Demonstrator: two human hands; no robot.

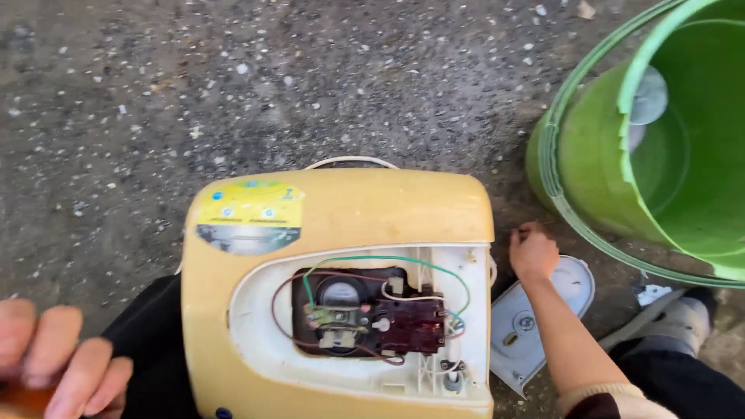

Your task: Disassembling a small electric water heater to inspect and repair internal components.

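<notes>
On a speckled concrete floor (233, 85), a yellow appliance housing (341, 209) lies between a person's knees with its control compartment exposed: a dark switch block (365, 314) sits in a white recessed panel (256, 326), with green (388, 260), brown (279, 306) and white wires looped around it. A round yellow-and-grey label (248, 217) marks the housing's upper left corner.

Just right of the housing, the right hand (532, 252) reaches down to the floor, its fingers curled together at the far end of a grey-white cover plate (535, 322) that lies flat there. The plate's long axis runs from near the hand back toward the person's right knee, roughly parallel to the forearm. Whether the fingertips pinch a small part or only press the floor beside the plate cannot be told at this size.

Left of the housing, at the bottom corner of the view, the left hand (58, 365) is blurred, its fingers pressed together and bent over something orange (23, 399) that shows only as a sliver. It is well apart from the plate; the right hand is plainly the nearer.

Beyond the plate, to the housing's upper right, stand nested green plastic buckets (621, 171), tilted toward the camera.
</notes>
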